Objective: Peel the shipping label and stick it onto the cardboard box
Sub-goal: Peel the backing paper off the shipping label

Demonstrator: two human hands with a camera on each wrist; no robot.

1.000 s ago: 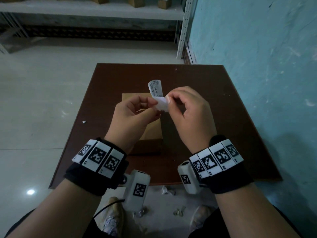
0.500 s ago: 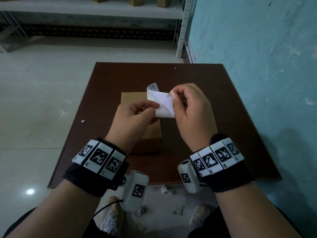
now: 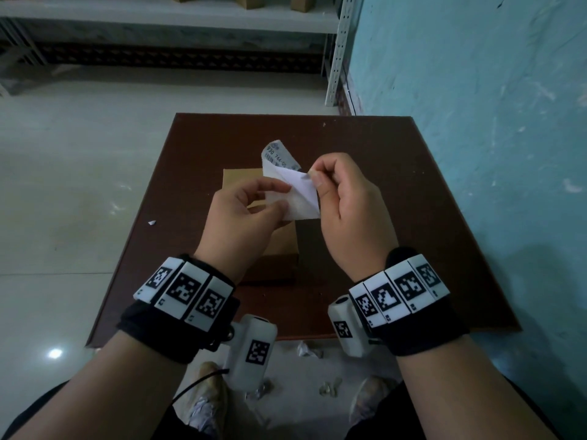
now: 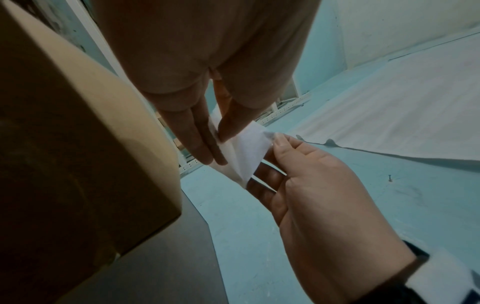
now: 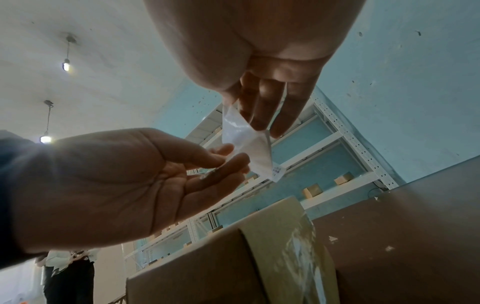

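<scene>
A white shipping label (image 3: 300, 198) hangs in the air over the brown cardboard box (image 3: 282, 239), which lies on the dark table (image 3: 413, 217). The label's printed end (image 3: 279, 158) curls up at the top. My left hand (image 3: 286, 196) pinches the sheet's lower left edge. My right hand (image 3: 313, 178) pinches a lifted corner, and two layers part between the hands. In the left wrist view the sheet (image 4: 246, 156) spreads between both hands beside the box (image 4: 78, 144). The right wrist view shows the sheet (image 5: 246, 148) above the taped box (image 5: 259, 246).
A blue wall (image 3: 476, 122) runs along the table's right side. Metal shelving (image 3: 336, 49) with small boxes stands at the back. Paper scraps (image 3: 305, 349) lie on the floor by my feet. Another person (image 5: 67, 267) stands far off in the right wrist view.
My hands have drawn slightly apart and the two layers have opened wider. The printed end shows more above my fingers.
</scene>
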